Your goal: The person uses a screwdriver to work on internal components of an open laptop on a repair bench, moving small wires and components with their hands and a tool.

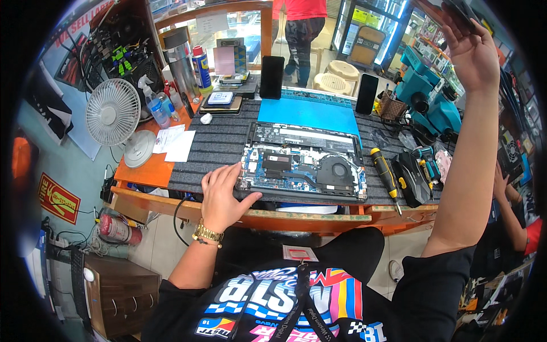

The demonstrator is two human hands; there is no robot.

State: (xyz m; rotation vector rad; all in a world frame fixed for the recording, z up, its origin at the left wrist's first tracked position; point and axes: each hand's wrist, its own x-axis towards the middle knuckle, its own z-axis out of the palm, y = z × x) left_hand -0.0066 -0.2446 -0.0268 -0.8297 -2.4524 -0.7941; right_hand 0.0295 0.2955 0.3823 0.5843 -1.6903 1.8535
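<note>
An opened laptop [302, 162] lies bottom-up on a dark ribbed mat [219, 142], its circuit board, fan and battery exposed. My left hand [222, 194] rests flat on the mat at the laptop's front-left corner, fingers spread, holding nothing; a gold watch sits on the wrist. My right hand [470, 48] is raised high at the upper right, reaching toward a dark object at the frame's top edge; whether it grips that object is unclear.
A blue work mat [307, 114] lies behind the laptop, with two dark phones [272, 77] standing upright. A yellow-black screwdriver [385, 171] and tools lie right. A white fan [113, 119], spray bottles and papers sit left. A teal microscope [427, 102] stands right. Another person stands beyond the counter.
</note>
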